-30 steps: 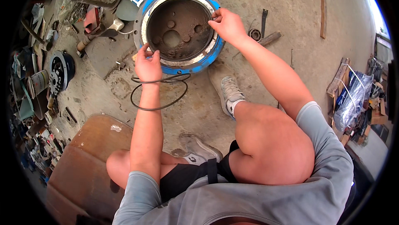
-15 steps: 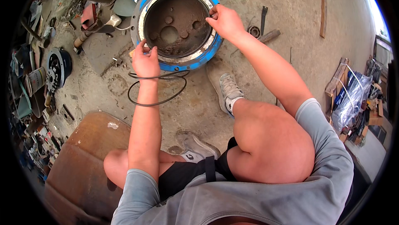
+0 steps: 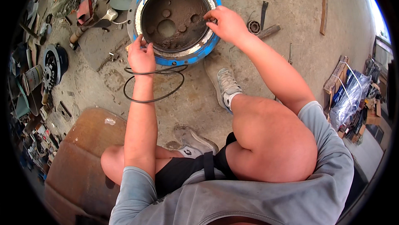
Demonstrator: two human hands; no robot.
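Note:
A round housing (image 3: pixel 201 55) with a blue bolt-holed flange and a worn white inner band stands on the floor before me. Its brown, dirty inside shows several round bosses or holes. My left hand (image 3: pixel 141 57) rests at the near left rim, thumb and forefinger apart. A thin black cord (image 3: pixel 183 83) hangs in loose loops about my left wrist. At the right rim my right hand (image 3: pixel 226 23) has thumb and fingertips drawn together at the inner edge; anything between them is too small to make out.
Right of the housing lie a small metal ring (image 3: pixel 253 27), a wooden piece (image 3: pixel 269 31) and a dark strap (image 3: pixel 264 14). A black toothed wheel (image 3: pixel 53 67) and clutter fill the left. A rusty brown sheet (image 3: pixel 83 158) lies beside my knee; a plastic-wrapped bundle (image 3: pixel 351 94) is right.
The view has shifted slightly, so the housing sits a little higher and further left. My right fingers have moved slightly at the inner edge; my left hand stays at the rim.

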